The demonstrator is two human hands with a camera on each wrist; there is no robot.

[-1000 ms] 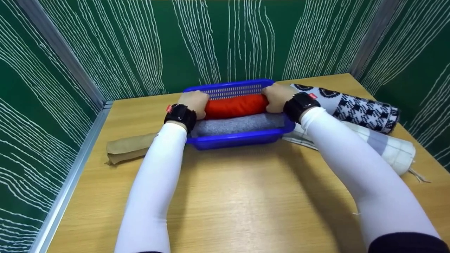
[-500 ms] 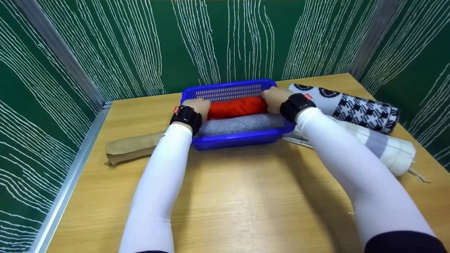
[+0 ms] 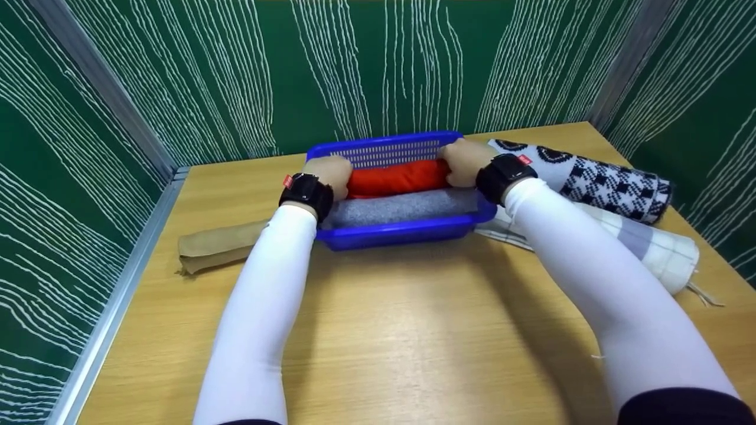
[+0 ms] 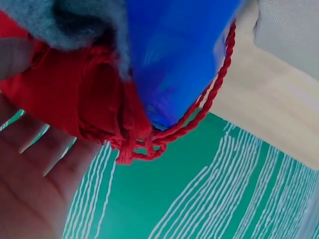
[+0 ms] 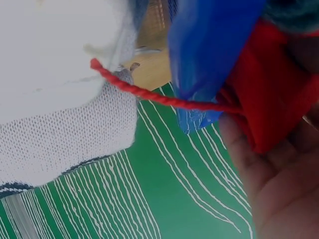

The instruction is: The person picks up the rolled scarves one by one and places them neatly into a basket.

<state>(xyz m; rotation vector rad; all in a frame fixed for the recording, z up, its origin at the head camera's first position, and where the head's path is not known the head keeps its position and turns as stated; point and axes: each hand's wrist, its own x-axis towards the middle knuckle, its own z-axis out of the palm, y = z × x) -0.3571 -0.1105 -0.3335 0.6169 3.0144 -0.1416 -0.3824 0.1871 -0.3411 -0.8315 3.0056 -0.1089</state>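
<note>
L hand [image 3: 331,173], R hand [image 3: 466,162] grip red roll [image 3: 398,179] btwn 'em.

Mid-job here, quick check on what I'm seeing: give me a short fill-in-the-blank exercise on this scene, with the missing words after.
1. The left hand and the right hand grip one rolled cloth, coloured ____.
2. The basket that holds the grey roll is ____ in colour.
3. The tan roll lies on the table, to the person's ____ of the basket.
4. In the head view, the rolls outside the basket number ____.

Missing words: red; blue; left; three.
</note>
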